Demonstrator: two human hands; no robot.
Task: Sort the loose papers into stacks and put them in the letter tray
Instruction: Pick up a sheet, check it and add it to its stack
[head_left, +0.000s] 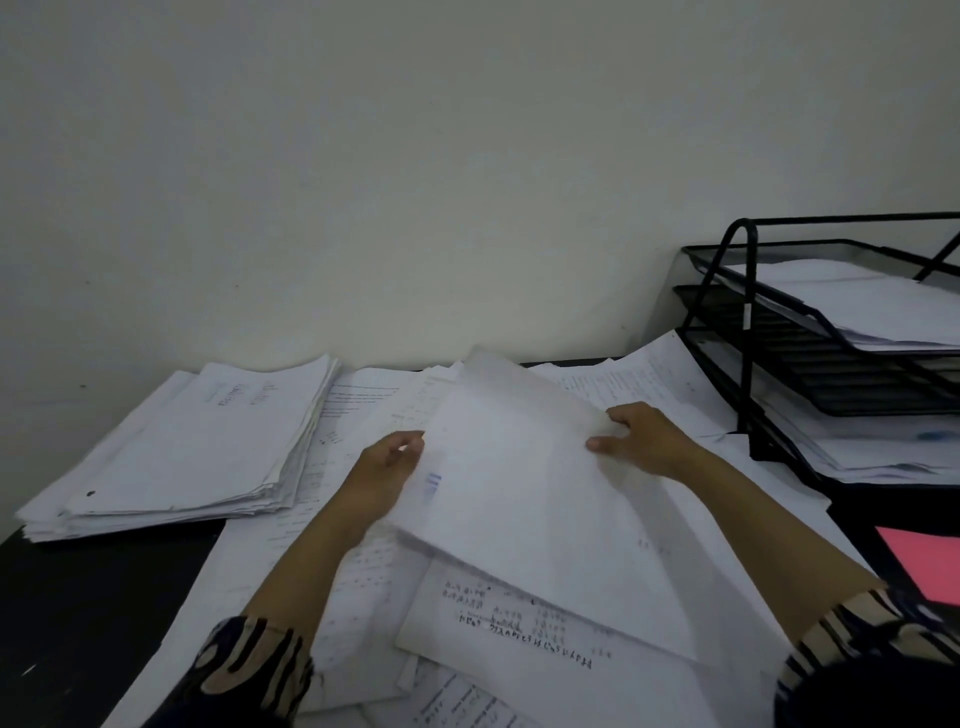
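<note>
I hold a bundle of white sheets (519, 483) tilted up above the desk, in the middle of the view. My left hand (382, 478) grips its left edge, fingers curled under the paper. My right hand (644, 439) pinches its right edge, thumb on top. Loose printed papers (498, 623) lie spread underneath, covering the desk's middle. A thick sorted stack (197, 447) rests at the left. The black mesh letter tray (748, 322) stands at the right, with papers on its top and bottom tiers.
A pink sheet (924, 566) lies at the right edge on the black desk (78, 623). A pale wall (415, 182) rises directly behind the desk. My striped sleeves show at the bottom.
</note>
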